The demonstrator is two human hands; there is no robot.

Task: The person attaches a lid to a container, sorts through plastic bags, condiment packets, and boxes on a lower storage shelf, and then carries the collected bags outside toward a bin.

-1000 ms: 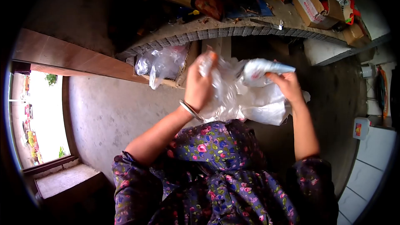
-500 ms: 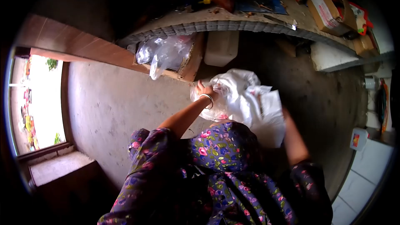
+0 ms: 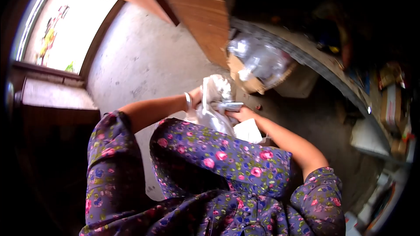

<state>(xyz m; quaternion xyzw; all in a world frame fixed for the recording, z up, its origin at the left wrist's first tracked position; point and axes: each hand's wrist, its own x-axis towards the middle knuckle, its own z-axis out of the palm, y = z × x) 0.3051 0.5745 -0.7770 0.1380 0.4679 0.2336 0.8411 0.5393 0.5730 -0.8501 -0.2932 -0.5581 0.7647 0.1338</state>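
Note:
A crumpled white plastic bag is bunched up just beyond my raised knee. My left hand, with a pale bangle at its wrist, is closed on the bag's left side, its fingers partly hidden by the folds. From the other side my right hand grips the bag, fingers curled in. A shiny grey-white strip lies at its fingertips; whether that is a fold or a separate thing I cannot tell. One square white flap hangs below my right hand.
A cardboard box of clear plastic bags stands on the floor ahead, beside a pale container. Above runs a cluttered shelf with a rough edge. To the left are a wooden panel and a bright doorway.
The view has swung, so the box and shelf now sit further right. The bag is gathered into a smaller bundle, and my right hand has come in close to my left. A knee is now raised.

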